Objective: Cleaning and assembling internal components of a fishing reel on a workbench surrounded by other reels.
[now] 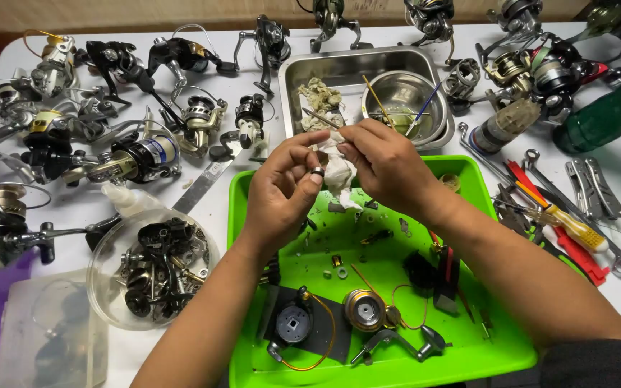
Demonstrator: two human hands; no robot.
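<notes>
My left hand (282, 188) pinches a small dark metal ring (317, 172) between thumb and fingers, over the bright green tray (253, 188). My right hand (386, 164) grips a crumpled white tissue (337, 169) and presses it against the ring. Below the hands, reel parts lie on the tray: a round grey housing (294, 323), a gold spool (364, 309) and a grey handle arm (397, 343).
A steel tray (303, 72) behind the hands holds a steel bowl (404, 100) with brushes and dirty wads. Several fishing reels (138, 154) crowd the left and far side. A clear dish of parts (156, 267) sits left; tools (573, 226) lie right beside a green bottle (609, 115).
</notes>
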